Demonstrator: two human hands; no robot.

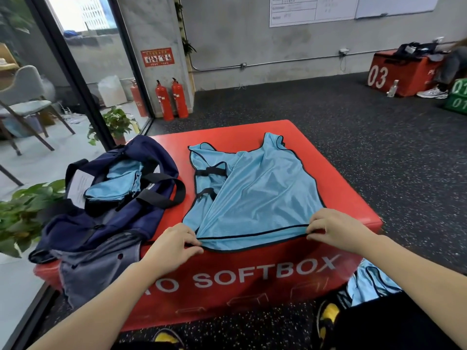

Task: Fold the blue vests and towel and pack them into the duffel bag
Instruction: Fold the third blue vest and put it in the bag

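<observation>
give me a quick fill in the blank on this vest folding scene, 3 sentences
1. Both hands, left hand and right hand, pinch the bottom hem of the blue ____.
2. The vest lies on a red box printed with the word ____.
3. Folded blue vests already sit inside the navy ____ bag.

Missing words: vest; SOFTBOX; duffel

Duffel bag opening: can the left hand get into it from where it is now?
Probably yes. The duffel bag lies open just left of the left hand, nothing between them, but that hand pinches the vest hem and must release first.
</observation>
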